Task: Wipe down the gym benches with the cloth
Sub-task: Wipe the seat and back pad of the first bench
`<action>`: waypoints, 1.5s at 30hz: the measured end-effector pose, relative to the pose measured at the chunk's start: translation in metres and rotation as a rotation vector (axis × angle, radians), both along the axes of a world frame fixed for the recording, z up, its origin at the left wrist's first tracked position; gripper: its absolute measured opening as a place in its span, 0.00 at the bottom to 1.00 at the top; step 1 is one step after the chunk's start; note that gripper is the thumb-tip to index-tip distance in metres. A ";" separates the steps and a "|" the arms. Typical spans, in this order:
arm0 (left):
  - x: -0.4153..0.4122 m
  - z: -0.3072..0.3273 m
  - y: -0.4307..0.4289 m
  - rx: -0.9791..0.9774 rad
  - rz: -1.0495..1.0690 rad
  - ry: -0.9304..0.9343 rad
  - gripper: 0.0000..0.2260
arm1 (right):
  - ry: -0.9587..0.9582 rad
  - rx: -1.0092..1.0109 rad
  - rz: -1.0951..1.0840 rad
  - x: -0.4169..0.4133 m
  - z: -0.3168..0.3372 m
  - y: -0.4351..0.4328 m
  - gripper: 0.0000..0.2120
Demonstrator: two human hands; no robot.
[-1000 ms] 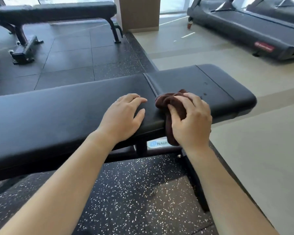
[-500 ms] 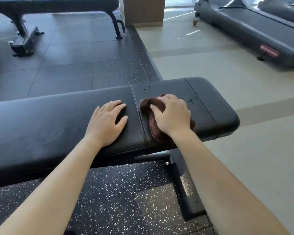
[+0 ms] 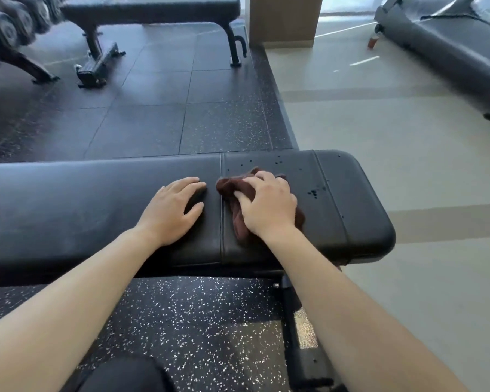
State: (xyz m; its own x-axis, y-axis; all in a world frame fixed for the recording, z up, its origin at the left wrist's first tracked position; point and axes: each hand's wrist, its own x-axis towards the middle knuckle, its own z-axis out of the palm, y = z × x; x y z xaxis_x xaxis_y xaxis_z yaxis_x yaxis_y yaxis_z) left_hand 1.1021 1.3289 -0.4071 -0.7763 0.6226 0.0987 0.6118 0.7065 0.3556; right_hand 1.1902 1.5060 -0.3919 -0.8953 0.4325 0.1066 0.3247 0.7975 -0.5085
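Near bench (image 3: 96,199): black padded top, lying across the view from 9 o'clock to 3 o'clock.
Cloth (image 3: 232,190): dark brown, bunched on the pad just right of a seam, near centre.
Right hand (image 3: 266,206): palm down on the cloth, fingers curled into its folds.
Left hand (image 3: 171,209): flat on the pad at the cloth's 9 o'clock, fingers slightly spread.
Droplets (image 3: 313,192): dark specks on the pad at the cloth's 3 o'clock.
Far bench (image 3: 153,8): at 11 o'clock, well apart.

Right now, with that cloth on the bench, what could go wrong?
The bunched brown cloth under the right hand covers little pad, so the dark droplets further right on the bench might be missed or smeared. The left hand, flat on the pad, may leave fresh prints there.
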 end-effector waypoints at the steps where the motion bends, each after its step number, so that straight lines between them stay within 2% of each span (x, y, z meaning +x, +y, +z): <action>1: -0.007 0.001 0.004 0.033 0.011 -0.014 0.20 | 0.046 0.015 -0.002 0.009 -0.005 -0.001 0.15; 3: -0.029 0.003 0.018 0.068 0.017 -0.019 0.20 | 0.074 0.042 -0.047 0.010 -0.013 -0.002 0.14; 7: -0.067 -0.002 0.046 0.050 0.007 -0.003 0.20 | 0.020 0.068 -0.163 -0.042 -0.012 0.004 0.14; 13: -0.080 -0.018 0.048 0.040 0.012 0.063 0.20 | -0.094 0.073 -0.252 -0.112 0.001 0.023 0.16; 15: -0.079 -0.015 0.049 0.039 0.012 0.057 0.20 | -0.084 0.056 -0.238 -0.098 0.003 0.017 0.15; 18: -0.076 -0.014 0.049 0.044 0.015 0.061 0.20 | 0.090 0.060 -0.226 -0.041 -0.008 -0.005 0.12; 20: -0.077 -0.015 0.050 0.060 0.016 0.071 0.20 | 0.142 0.077 -0.242 -0.022 -0.012 -0.013 0.10; 25: -0.078 -0.017 0.051 0.066 0.021 0.065 0.20 | 0.014 0.123 -0.265 -0.066 -0.012 0.005 0.12; 29: -0.076 -0.013 0.050 0.057 -0.003 0.043 0.20 | -0.079 0.071 -0.237 -0.089 -0.002 0.014 0.15; 33: -0.070 -0.008 0.047 0.065 -0.016 0.010 0.19 | -0.020 0.070 -0.173 -0.031 -0.004 0.007 0.13; 36: -0.055 -0.007 0.061 0.087 0.027 -0.021 0.19 | 0.091 0.094 -0.237 0.026 -0.013 0.013 0.11; 38: -0.041 -0.007 0.076 0.126 0.050 -0.059 0.19 | 0.105 0.102 -0.297 0.033 -0.014 0.025 0.10; 45: -0.024 -0.019 0.086 0.030 0.081 -0.006 0.24 | -0.070 0.047 -0.325 -0.037 0.005 0.079 0.15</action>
